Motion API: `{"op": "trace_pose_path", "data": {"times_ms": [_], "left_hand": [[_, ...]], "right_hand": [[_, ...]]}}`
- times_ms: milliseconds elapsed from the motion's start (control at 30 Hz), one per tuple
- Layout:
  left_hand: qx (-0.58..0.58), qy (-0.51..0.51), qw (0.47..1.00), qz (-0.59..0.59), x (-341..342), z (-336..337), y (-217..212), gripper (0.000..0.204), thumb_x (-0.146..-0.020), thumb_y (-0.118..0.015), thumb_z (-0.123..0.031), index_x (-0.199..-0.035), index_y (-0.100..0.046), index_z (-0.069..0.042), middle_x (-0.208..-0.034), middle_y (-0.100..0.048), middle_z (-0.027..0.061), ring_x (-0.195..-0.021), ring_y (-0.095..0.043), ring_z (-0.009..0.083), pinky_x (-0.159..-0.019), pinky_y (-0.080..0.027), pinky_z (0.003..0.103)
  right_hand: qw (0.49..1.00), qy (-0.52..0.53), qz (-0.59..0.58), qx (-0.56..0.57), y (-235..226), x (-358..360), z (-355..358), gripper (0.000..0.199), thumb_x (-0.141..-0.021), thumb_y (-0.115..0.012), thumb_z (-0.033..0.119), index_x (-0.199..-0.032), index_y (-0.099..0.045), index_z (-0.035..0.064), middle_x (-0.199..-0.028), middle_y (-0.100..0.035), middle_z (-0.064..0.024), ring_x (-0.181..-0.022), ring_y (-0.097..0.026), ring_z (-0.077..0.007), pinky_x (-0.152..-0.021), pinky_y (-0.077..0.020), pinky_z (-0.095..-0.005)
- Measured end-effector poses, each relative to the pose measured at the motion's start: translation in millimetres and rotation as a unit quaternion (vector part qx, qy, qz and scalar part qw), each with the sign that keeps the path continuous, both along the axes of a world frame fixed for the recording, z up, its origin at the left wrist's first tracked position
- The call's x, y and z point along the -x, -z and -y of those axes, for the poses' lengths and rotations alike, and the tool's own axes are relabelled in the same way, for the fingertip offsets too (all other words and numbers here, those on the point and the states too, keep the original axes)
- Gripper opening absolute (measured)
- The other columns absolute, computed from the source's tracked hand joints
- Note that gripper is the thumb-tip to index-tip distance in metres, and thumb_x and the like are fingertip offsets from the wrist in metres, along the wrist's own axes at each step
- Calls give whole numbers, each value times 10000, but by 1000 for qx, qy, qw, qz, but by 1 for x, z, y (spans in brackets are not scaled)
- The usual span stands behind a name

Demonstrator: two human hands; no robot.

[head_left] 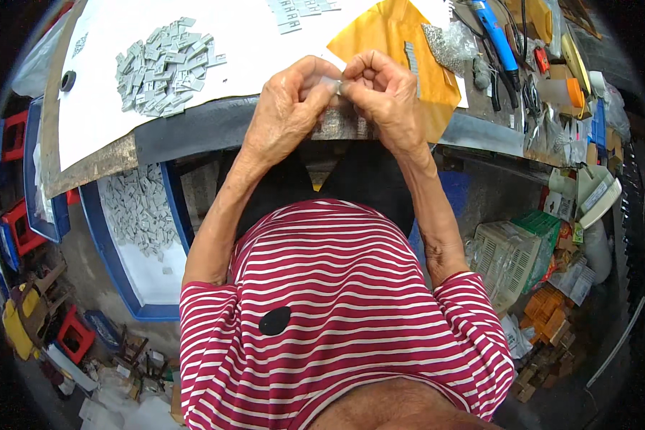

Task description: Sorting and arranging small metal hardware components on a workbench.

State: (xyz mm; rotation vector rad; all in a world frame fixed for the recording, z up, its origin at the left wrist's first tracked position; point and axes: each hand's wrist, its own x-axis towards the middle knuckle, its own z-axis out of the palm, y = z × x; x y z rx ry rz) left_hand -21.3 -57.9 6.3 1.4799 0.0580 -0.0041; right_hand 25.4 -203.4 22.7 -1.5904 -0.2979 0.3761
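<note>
Both my hands meet above the table's front edge, fingertips nearly touching. My left hand (288,107) is closed, with thumb and forefinger pinching a small pale piece (338,87). From the other side, the bent fingers and thumb of my right hand (387,97) pinch the same piece. Fingertips cover most of it, so its kind cannot be made out. Left of my hands lies a heap of small flat grey plastic parts (166,68) on white paper (247,46). Beyond them, similar grey parts (288,14) are set out in rows. A yellow paper sheet (369,36) lies beside my right hand.
A stacked grey strip (411,59) and a pile of tiny silvery parts (443,49) rest on the yellow sheet. A blue-handled tool (496,32) and pliers stand at the right. Below the table at left, a blue tray (158,312) holds more grey parts.
</note>
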Motion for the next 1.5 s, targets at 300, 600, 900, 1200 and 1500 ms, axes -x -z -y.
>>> {"op": "trace_pose_path", "data": {"times_ms": [300,600,900,1200,1500], "left_hand": [[-264,-30,933,242,-3,-14,7,199,-772,-603,-50,-967,-569,-27,-742,-568,108,-615,-567,222,-555,-456,309],[-351,-34,902,248,-8,-29,5,162,-759,-613,-49,-914,-574,-21,-815,-567,123,-661,-576,255,-594,-470,325],[-368,-68,902,214,-22,-53,3,150,-745,-625,-66,-881,-591,-12,-795,-580,130,-646,-573,253,-561,-466,324],[-418,-140,888,132,-63,-88,9,169,-744,-645,-97,-885,-641,-3,-845,-634,92,-670,-546,162,-606,-461,276],[-534,-226,798,165,-125,-120,30,179,-692,-654,-131,-834,-664,-22,-759,-631,124,-681,-585,228,-653,-471,325]], "right_hand": [[995,-43,-86,-7,-1,-13,3,131,-733,-616,42,-841,-558,-4,-686,-544,2,-543,-459,-41,-478,-359,-172],[992,-61,-89,-63,16,-19,-3,121,-795,-584,61,-880,-574,-25,-662,-543,-22,-529,-461,-62,-487,-376,-185],[999,-17,-39,-7,15,-16,-10,112,-816,-542,46,-865,-550,-54,-614,-509,-20,-505,-447,-65,-473,-356,-189],[991,-4,95,99,31,-2,-12,81,-827,-535,42,-873,-551,-22,-603,-499,18,-505,-444,-36,-459,-347,-181],[994,7,64,85,36,1,-15,54,-816,-553,42,-841,-555,-6,-598,-411,57,-528,-357,-23,-471,-309,-186]]}}
